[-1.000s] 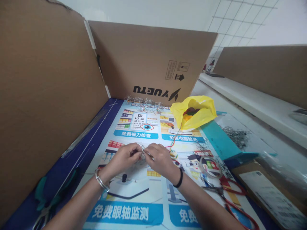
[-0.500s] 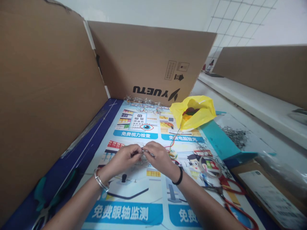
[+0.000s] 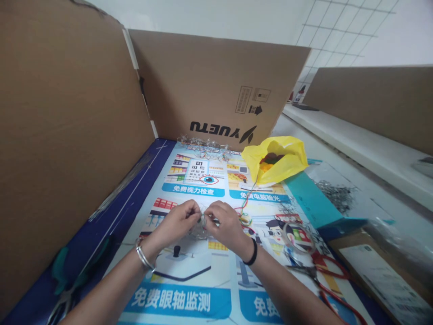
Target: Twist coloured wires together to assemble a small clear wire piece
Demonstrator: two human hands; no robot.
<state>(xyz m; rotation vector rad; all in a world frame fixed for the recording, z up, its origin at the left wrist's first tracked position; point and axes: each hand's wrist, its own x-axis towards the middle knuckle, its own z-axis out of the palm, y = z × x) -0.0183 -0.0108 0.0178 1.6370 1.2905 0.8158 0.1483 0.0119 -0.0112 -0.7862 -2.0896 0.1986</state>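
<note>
Pinching a wiry tangle [image 3: 200, 232] just below mid-frame

The left hand [image 3: 184, 219] and right hand [image 3: 226, 223] nearly meet, with the thin, pale tangle at and below their fingertips, over the printed sheet [image 3: 221, 268]. The left closes thumb to curled forefinger on strands; the right makes a similar small pinch, seemingly on a strand too fine to make out.

The likeliest trouble is a slip: strands this thin could slide free or spring loose, and too hard a pull could kink or snap them. A stray end could also catch the coloured cord [image 3: 245, 220] beside the right hand.

Both forearms slant inward from the lower corners of the frame, backs of the hands showing, wrists raised little, fingers folded.
</note>
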